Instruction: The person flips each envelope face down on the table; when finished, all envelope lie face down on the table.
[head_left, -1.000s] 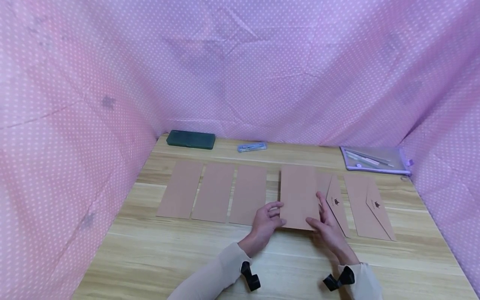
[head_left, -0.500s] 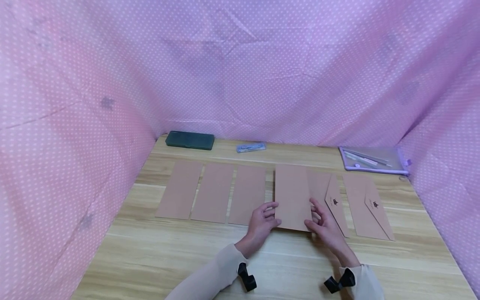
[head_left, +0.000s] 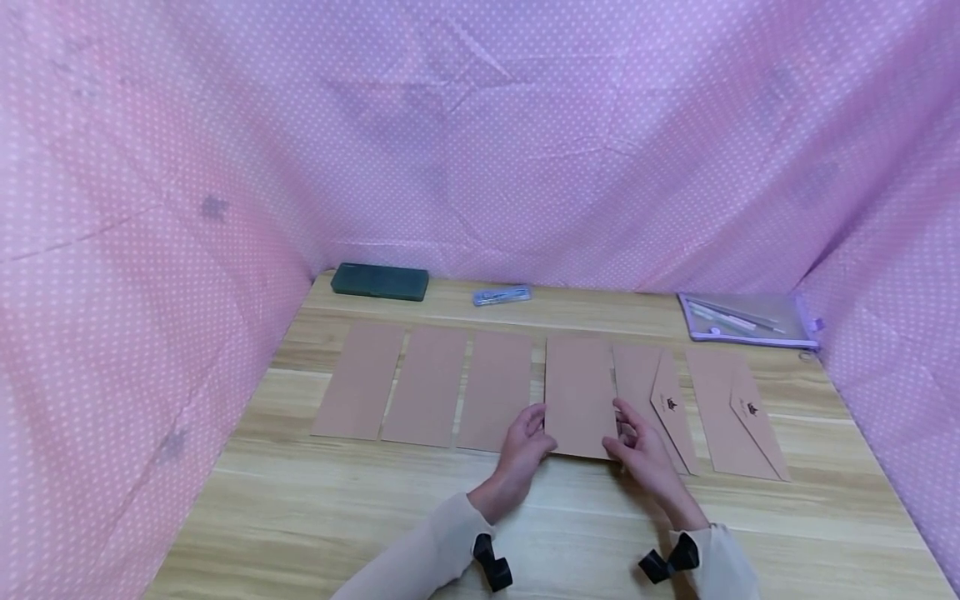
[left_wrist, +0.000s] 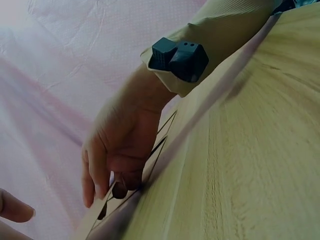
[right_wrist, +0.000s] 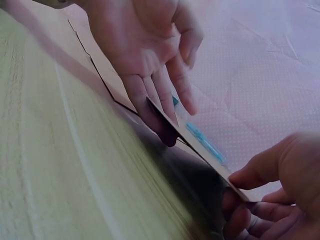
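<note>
A brown kraft envelope point(head_left: 579, 392), plain side up, is held between both hands in the middle of the row. At its lower left corner, my left hand point(head_left: 517, 458) has the thumb by the edge and fingers along the side. My right hand point(head_left: 647, 457) pinches the lower right corner, thumb on top and fingers underneath. The right wrist view shows the envelope's near edge raised off the table, with a dark shadow below. Beside it on the right lies an envelope point(head_left: 636, 375) with a pointed, crown-printed flap, partly behind the right hand.
Left of the hands lie three plain-side-up envelopes point(head_left: 358, 379) in a row. Another flap-side-up envelope point(head_left: 716, 408) is at the far right. Along the back are a dark green case point(head_left: 380, 282), a small blue case point(head_left: 502, 295) and a purple-edged zip pouch point(head_left: 750, 321) with pens.
Both hands have moved the held envelope left and lowered it toward the table, into the gap between its neighbours. More of the flap-side-up envelope beside it now shows.
</note>
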